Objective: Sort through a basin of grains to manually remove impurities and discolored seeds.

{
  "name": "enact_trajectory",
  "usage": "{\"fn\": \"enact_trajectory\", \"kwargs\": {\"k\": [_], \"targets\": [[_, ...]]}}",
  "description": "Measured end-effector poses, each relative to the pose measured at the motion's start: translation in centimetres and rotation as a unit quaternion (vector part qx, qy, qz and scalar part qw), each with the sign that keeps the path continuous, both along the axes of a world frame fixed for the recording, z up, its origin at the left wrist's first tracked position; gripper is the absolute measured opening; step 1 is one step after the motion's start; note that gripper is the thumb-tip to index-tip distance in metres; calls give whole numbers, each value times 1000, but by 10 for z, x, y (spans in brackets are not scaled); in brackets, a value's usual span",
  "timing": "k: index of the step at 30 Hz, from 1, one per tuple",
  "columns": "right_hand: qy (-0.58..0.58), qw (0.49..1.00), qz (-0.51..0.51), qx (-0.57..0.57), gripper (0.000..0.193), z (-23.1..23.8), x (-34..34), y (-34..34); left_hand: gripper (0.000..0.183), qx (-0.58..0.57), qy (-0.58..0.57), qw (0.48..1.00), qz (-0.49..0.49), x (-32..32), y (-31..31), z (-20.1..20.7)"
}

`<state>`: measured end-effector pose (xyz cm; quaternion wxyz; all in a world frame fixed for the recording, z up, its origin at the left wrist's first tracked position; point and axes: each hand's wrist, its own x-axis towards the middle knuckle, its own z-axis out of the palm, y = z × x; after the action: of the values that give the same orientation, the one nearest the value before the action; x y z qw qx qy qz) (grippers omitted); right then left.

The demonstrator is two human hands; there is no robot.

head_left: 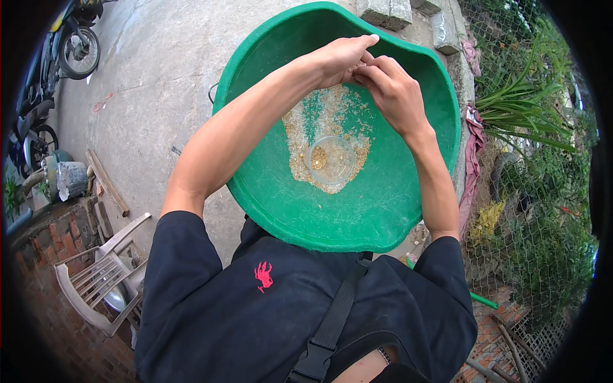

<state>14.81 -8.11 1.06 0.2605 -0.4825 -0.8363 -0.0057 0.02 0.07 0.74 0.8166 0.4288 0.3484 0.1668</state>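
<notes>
A large green plastic basin (396,191) with a curved rim is in front of me. Pale rice-like grains mixed with yellowish husks (297,163) lie spread on its bottom. Among them is a small round clear container (348,153), with a little heap of yellowish grains inside. Over the far part of the basin, my left hand (345,60) is cupped around what looks like a small portion of grain. My right hand (396,92) meets it, fingers curled and pinched at the left palm; whatever its fingertips hold is too small to make out.
Concrete blocks (386,13) sit beyond the basin. Along the right runs a wire fence (504,242) with plants. Toward the left are a parked motorbike (76,48), a tipped plastic chair (102,274) and a wooden plank (107,182) on the concrete floor.
</notes>
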Motion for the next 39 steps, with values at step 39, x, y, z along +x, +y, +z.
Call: {"fn": "enact_trajectory", "kwargs": {"k": [39], "targets": [[585, 693, 33, -420, 22, -2, 29, 14, 58, 15, -30, 999, 34, 3, 3, -2]]}}
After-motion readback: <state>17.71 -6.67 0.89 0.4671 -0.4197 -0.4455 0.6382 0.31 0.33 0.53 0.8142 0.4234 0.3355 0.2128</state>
